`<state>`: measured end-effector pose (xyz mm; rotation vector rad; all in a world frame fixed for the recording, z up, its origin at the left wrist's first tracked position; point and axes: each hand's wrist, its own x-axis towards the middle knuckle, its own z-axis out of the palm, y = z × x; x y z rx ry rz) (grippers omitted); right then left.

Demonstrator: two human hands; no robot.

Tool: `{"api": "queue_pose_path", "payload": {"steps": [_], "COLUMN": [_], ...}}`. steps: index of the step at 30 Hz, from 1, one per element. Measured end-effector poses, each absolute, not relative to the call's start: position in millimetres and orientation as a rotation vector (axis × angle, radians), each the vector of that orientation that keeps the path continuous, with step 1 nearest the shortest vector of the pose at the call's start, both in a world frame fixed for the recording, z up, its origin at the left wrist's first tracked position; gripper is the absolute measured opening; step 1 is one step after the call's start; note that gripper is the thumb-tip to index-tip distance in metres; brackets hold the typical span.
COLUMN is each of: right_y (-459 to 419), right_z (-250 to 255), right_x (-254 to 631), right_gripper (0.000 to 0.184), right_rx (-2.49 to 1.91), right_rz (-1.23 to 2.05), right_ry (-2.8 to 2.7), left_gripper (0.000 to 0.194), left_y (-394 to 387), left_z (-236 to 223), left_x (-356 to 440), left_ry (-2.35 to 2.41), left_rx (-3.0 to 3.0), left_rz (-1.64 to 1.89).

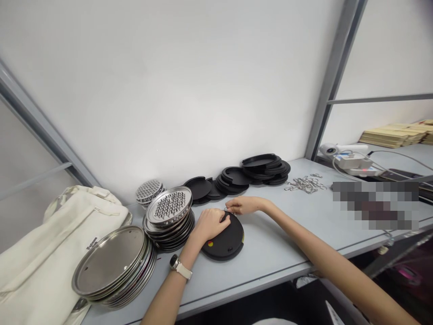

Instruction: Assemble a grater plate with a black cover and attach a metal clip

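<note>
A black round disc (pixel 223 246) lies on the grey table, with a small yellow and red spot near its left edge and a small dark mark near its front rim. My left hand (pixel 211 223) grips its upper left part, thumb on the top face. At the disc's far edge, the fingers of my right hand (pixel 241 206) are pinched together on a small silvery metal piece (pixel 226 209), mostly hidden by the fingertips. Left of the disc, a stack of round metal plates (pixel 169 206) has a grater-like raised pattern on the top one.
Stacked flat metal discs (pixel 110 262) stand at the front left beside a cream bag (pixel 37 243). Black round trays (pixel 264 167) line the wall, near loose metal clips (pixel 306 183). A white device with cables (pixel 358 163) and wooden boards (pixel 389 135) are at right.
</note>
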<state>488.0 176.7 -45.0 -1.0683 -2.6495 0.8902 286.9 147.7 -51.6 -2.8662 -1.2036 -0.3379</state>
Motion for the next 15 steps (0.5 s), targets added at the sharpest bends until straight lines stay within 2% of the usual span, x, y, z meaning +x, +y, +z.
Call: {"api": "queue_pose_path", "payload": {"steps": [15], "right_y": [180.5], "right_z": [-48.7], "right_x": [489.7], "right_gripper": [0.025], "right_rx": [-1.044], "right_rz": [1.078], "right_ry": [-2.594], "left_gripper": [0.034], "left_y": [147.3], "left_z": [-52.3], "left_x": [286.9], "left_ry": [-1.191], "left_rx": [-2.873], "left_rz": [-0.370]}}
